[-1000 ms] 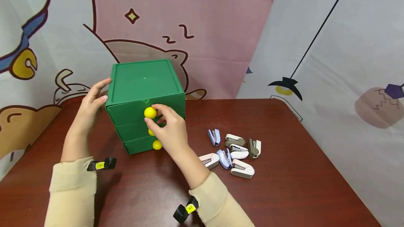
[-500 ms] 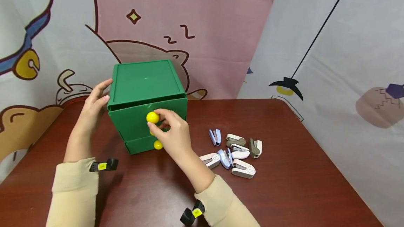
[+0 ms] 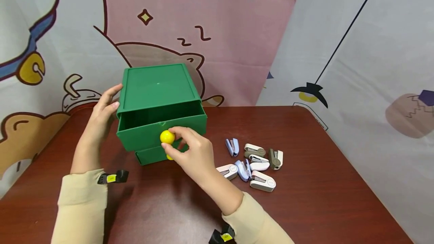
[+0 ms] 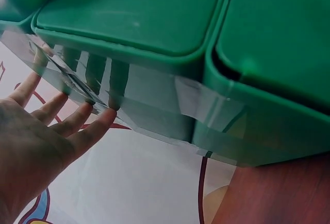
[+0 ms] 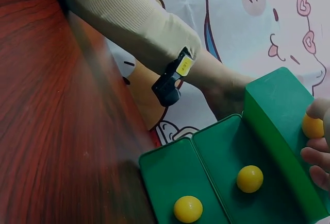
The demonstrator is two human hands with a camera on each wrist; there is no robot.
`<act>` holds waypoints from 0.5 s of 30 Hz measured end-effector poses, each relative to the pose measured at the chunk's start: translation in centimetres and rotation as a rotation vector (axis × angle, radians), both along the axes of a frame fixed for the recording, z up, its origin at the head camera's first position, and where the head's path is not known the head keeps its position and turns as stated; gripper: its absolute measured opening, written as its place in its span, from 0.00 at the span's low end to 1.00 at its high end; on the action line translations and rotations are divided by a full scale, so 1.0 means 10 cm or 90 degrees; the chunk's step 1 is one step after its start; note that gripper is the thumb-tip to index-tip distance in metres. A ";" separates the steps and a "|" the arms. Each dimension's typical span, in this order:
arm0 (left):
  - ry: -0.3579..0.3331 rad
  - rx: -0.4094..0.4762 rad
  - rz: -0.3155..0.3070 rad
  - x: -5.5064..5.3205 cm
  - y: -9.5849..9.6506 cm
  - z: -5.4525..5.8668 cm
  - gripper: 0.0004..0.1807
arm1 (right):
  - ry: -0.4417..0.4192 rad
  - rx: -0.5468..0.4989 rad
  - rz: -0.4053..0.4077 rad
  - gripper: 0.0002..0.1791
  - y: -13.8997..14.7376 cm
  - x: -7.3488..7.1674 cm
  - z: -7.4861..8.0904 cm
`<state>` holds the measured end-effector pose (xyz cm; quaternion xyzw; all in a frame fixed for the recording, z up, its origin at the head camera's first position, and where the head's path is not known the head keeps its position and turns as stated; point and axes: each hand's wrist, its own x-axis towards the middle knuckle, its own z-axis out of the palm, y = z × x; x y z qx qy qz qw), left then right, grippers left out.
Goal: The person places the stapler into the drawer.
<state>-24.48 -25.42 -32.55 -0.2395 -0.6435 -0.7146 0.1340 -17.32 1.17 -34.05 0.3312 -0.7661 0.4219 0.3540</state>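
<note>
A green drawer box [image 3: 159, 87] with stacked drawers and round yellow knobs stands on the table. Its top drawer [image 3: 137, 135] is pulled partway out, and the visible part of its inside looks bare. Between thumb and forefinger, my right hand [image 3: 194, 155] pinches that drawer's yellow knob [image 3: 167, 137]. The left hand [image 3: 100, 121] rests against the box's left side; in the left wrist view its spread, fairly straight fingers [image 4: 87, 131] touch the side. Two lower drawers with their knobs, one the middle knob [image 5: 250, 178], look closed in the right wrist view.
Right of the box lie several mini staplers: a blue one [image 3: 232, 147], a white one [image 3: 262, 181] and a white-and-olive one [image 3: 275, 159] among them. They sit on a dark red-brown wooden table [image 3: 322, 191]. A printed cloth [image 3: 237, 29] hangs behind.
The top drawer has slid out from closed toward me. My right hand has moved forward and down with its knob, while the left hand stays at the box's side.
</note>
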 end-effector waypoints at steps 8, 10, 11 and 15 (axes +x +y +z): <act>-0.009 -0.004 -0.003 0.02 0.00 0.00 0.28 | 0.045 0.028 0.007 0.18 0.09 0.10 0.01; -0.007 -0.004 -0.002 0.02 0.00 0.00 0.28 | 0.059 0.034 0.008 0.18 0.10 0.12 0.01; -0.006 -0.006 -0.001 0.02 0.00 0.00 0.28 | 0.067 0.037 0.008 0.17 0.11 0.13 0.01; 0.000 -0.008 -0.001 0.02 0.00 0.00 0.28 | 0.094 0.056 0.003 0.17 0.16 0.17 0.01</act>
